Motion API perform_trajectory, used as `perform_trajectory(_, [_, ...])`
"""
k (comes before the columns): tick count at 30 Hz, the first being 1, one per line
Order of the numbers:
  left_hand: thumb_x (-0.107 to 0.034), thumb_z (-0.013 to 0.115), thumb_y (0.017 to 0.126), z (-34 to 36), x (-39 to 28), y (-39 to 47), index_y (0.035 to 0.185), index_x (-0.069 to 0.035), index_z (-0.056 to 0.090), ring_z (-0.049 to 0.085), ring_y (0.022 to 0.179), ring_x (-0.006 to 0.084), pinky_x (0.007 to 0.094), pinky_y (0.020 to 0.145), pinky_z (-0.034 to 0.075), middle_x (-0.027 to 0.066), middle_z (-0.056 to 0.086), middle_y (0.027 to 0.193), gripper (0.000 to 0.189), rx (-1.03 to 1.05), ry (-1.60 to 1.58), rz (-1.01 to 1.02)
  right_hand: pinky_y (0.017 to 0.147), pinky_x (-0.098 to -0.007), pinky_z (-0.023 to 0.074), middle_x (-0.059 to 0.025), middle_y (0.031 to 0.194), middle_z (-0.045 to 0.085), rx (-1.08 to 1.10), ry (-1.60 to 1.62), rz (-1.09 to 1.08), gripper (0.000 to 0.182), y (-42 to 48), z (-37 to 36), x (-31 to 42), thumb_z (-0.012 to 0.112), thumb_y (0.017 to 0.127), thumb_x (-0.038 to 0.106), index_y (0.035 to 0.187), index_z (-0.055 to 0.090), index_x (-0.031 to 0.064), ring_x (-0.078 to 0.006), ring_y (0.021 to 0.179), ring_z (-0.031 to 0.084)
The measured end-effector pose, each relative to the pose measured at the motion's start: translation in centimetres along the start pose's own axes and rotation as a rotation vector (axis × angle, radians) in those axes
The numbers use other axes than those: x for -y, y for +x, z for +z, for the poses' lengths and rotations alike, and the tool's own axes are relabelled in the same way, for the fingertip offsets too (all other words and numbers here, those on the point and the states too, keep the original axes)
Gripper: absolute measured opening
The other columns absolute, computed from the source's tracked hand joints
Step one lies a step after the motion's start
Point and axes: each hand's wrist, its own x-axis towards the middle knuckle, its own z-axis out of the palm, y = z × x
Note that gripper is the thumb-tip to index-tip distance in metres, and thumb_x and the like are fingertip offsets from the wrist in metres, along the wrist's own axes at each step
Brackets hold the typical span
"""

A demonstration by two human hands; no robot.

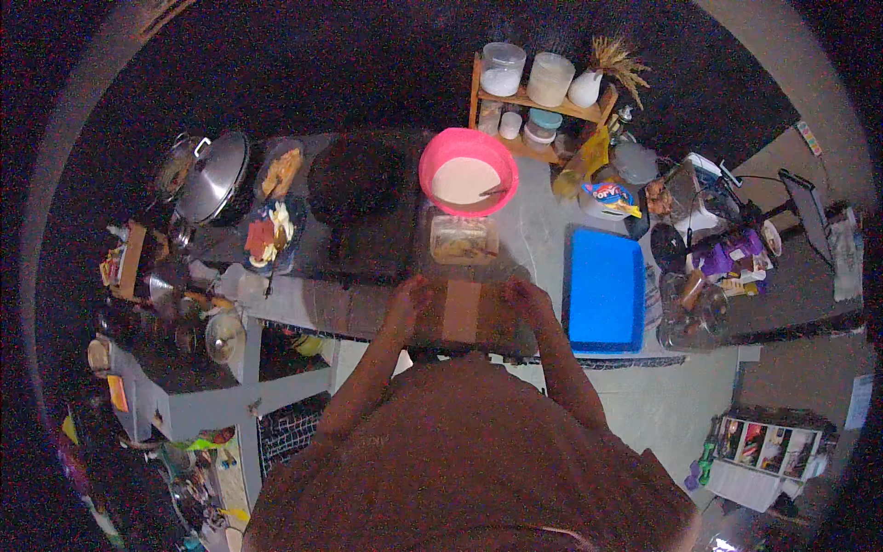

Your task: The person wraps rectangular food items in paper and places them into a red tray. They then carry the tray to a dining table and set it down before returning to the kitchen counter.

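Note:
My left hand [412, 295] is at the left side of a brown board with a lighter strip [461, 314], which appears wooden. At its right side is my right hand [527, 295]. Both hands are dim and blurred, so I cannot tell whether the fingers grip the board or only rest by it. Just beyond the board stands a clear rectangular container [463, 240] with some pale and brown contents. Behind that, a pink bowl [434, 148] holds an off-white mixture [462, 181], with a dark utensil [493, 191] leaning in it. To the right lies a blue rectangular tray [606, 290].
Left of the bowl is a dark cooktop [359, 186]. Farther left are a lidded metal pot [214, 179] and a plate of sliced food [265, 238]. A wooden rack [579, 109] with jars stands behind. A margarine tub [608, 200] and mounted screen [807, 214] are right.

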Motion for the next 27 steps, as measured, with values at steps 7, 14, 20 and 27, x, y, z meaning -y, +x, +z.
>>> perform_trajectory(7, [-0.027,0.052,0.089,-2.4,0.9,5.6,0.107,-0.008,0.056,0.057,0.089,0.0185,0.0328,0.08,0.045,0.004,0.059,0.098,0.027,0.076,-0.023,-0.071,0.083,-0.0363,0.0511,-0.014,0.094,0.062,-0.165,0.113,-0.06,0.027,-2.7,2.7,0.3,0.055,0.088,0.016,0.103,0.055,-0.006,-0.0257,0.09,0.061])
perform_trajectory(14, [-0.029,0.053,0.088,-1.1,0.2,4.5,0.104,-0.009,0.058,0.057,0.087,0.0177,0.0321,0.075,0.046,0.0045,0.06,0.098,0.026,0.116,0.044,-0.153,0.082,-0.0361,0.0503,-0.0137,0.094,0.061,-0.114,0.176,-0.062,0.025,-1.2,1.9,-1.2,0.052,0.09,0.015,0.105,0.053,-0.0059,-0.0237,0.089,0.06])
perform_trajectory(20, [-0.029,0.052,0.089,-1.6,1.2,5.1,0.107,-0.01,0.057,0.058,0.094,0.0191,0.0334,0.078,0.047,0.005,0.061,0.101,0.027,0.18,0.015,-0.094,0.078,-0.0343,0.05,-0.012,0.09,0.06,-0.114,0.15,-0.111,0.023,-2.1,2.9,0.0,0.051,0.09,0.013,0.103,0.053,-0.0056,-0.0225,0.084,0.06])
perform_trajectory(27, [-0.025,0.055,0.087,0.2,-0.8,3.7,0.104,-0.009,0.058,0.058,0.095,0.0194,0.0342,0.08,0.047,0.0051,0.063,0.1,0.023,0.12,0.041,-0.145,0.078,-0.0339,0.05,-0.0141,0.09,0.061,-0.1,0.276,-0.136,0.022,-3.2,1.1,-0.2,0.049,0.091,0.012,0.103,0.052,-0.007,-0.024,0.083,0.061])
